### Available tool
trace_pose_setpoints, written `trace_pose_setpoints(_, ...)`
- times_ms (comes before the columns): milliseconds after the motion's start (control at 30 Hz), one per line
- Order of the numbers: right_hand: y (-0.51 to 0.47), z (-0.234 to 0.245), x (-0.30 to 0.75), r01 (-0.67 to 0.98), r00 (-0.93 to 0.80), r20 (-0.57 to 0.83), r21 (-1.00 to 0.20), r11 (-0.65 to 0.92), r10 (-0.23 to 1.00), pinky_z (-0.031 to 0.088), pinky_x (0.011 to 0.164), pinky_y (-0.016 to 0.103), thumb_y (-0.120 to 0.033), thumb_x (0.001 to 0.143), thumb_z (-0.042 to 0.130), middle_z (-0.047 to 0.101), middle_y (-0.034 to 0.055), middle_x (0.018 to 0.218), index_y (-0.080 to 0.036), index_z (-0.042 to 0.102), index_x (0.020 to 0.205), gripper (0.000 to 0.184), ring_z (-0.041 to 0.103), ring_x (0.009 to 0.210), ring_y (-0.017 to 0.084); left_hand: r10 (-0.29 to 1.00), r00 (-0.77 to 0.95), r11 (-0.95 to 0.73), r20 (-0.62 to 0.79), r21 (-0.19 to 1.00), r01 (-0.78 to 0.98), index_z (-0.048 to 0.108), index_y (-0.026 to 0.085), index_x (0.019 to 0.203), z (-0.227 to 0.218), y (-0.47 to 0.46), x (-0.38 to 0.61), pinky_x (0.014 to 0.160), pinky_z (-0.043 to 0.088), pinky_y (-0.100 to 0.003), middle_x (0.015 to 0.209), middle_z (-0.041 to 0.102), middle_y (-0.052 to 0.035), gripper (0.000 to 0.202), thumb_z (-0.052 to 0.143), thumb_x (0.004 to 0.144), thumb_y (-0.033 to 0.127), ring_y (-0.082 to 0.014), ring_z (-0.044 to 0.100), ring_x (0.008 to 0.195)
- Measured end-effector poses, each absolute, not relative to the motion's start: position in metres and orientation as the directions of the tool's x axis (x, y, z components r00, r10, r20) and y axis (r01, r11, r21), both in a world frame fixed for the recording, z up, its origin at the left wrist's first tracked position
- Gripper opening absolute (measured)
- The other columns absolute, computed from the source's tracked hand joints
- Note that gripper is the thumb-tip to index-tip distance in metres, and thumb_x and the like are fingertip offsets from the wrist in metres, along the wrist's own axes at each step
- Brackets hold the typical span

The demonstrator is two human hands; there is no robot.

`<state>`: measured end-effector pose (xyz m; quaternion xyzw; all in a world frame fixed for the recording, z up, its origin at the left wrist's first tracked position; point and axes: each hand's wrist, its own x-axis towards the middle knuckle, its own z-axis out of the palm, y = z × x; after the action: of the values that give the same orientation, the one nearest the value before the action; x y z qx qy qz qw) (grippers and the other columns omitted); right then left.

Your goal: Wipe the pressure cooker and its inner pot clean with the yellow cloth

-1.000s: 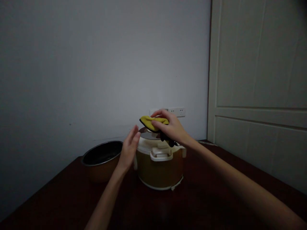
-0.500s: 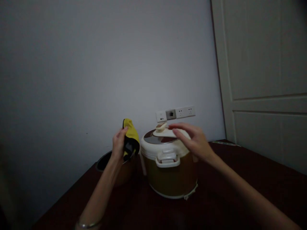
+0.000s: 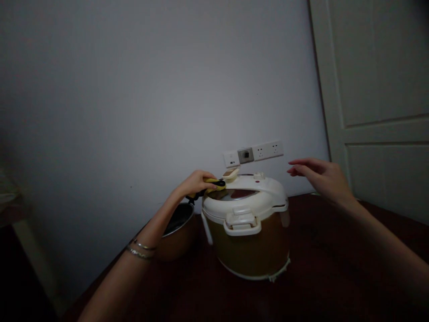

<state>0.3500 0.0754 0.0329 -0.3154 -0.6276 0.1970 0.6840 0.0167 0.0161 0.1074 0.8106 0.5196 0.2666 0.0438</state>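
The left hand, closed on the cloth, has moved from the pot left of the cooker to its lid, while the right hand, loosely open and empty, has drawn off to the cooker's right, leaving the lid to one hand.

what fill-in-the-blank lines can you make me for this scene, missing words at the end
The left grip holds a cloth coloured black and ____.
The right grip holds ____.
The rice cooker has its lid ____.
In the picture, the open pot stands on the cooker's ____ side.

Missing words: yellow; nothing; closed; left
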Motion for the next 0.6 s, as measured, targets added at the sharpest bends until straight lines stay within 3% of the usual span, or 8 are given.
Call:
trace_pose_setpoints(233,0.080,0.028,0.344,0.122,0.115,0.692,-0.722,0.681,0.713,0.051,0.076,0.041,-0.039,0.069,0.059,0.070,0.0052,0.069,-0.021,0.068,0.079,0.022,0.067,0.070,0.023,0.910,0.260,-0.375,0.324,0.371,0.849,0.071,0.013,0.084,0.112,0.031,0.028,0.054,0.038,-0.023,0.070,0.065,-0.0029,0.035,0.070,0.064,0.042,-0.0118,0.052,0.059)
trace_pose_setpoints(433,0.089,0.019,0.335,0.133,0.084,0.707,-0.706,0.695,0.702,0.049,0.081,0.043,-0.040,0.070,0.057,0.071,0.0083,0.082,-0.019,0.068,0.084,0.027,0.066,0.079,0.024,0.938,0.224,-0.320,0.264,0.417,0.851,0.070,0.013,0.077,0.113,0.038,0.027,0.047,0.031,-0.021,0.059,0.058,0.0013,0.035,0.071,0.062,0.045,-0.0091,0.046,0.051)
trace_pose_setpoints(600,0.094,0.011,0.331,0.255,0.003,0.736,-0.655,0.712,0.677,0.051,0.078,0.040,-0.040,0.070,0.056,0.072,0.0100,0.093,-0.019,0.068,0.086,0.029,0.066,0.082,0.024,0.945,0.039,-0.207,0.326,0.498,0.842,0.067,0.012,0.070,0.101,0.052,0.011,0.047,0.035,-0.022,0.057,0.058,0.0007,0.026,0.067,0.063,0.037,-0.0095,0.047,0.050)
